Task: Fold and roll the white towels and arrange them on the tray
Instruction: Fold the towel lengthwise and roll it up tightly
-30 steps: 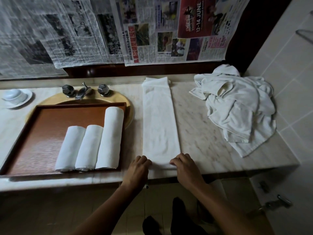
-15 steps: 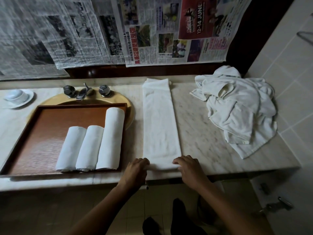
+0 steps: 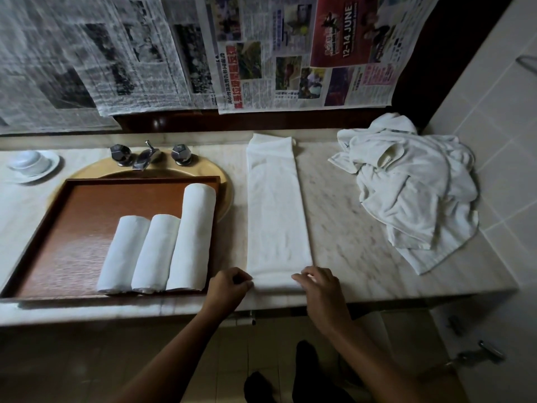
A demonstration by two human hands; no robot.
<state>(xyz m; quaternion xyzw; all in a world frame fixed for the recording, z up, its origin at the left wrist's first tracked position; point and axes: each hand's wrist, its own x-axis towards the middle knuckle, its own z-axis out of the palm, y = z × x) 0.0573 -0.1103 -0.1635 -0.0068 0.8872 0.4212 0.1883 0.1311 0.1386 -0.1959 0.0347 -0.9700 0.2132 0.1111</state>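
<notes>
Here, both hands grip the near end of a long towel on the counter.

The left hand (image 3: pixel 229 286) pinches the near left corner of the towel (image 3: pixel 276 216), and the right hand (image 3: pixel 319 289) curls its fingers over the near right corner, where the end is bunched up a little. The towel lies flat in a thin strip from the front of the counter (image 3: pixel 343 234) to the back wall. Just left of it, a brown tray (image 3: pixel 72 228) sits over the sink (image 3: pixel 225 187). It holds three rolls (image 3: pixel 157 254) side by side, touching, the right one longest. A messy pile (image 3: pixel 412 193) of white towels lies well apart on the right. Taps (image 3: pixel 148 155) stand behind the tray, a white dish (image 3: pixel 32 165) sits far left, and papers (image 3: pixel 261 53) hang on the wall.
</notes>
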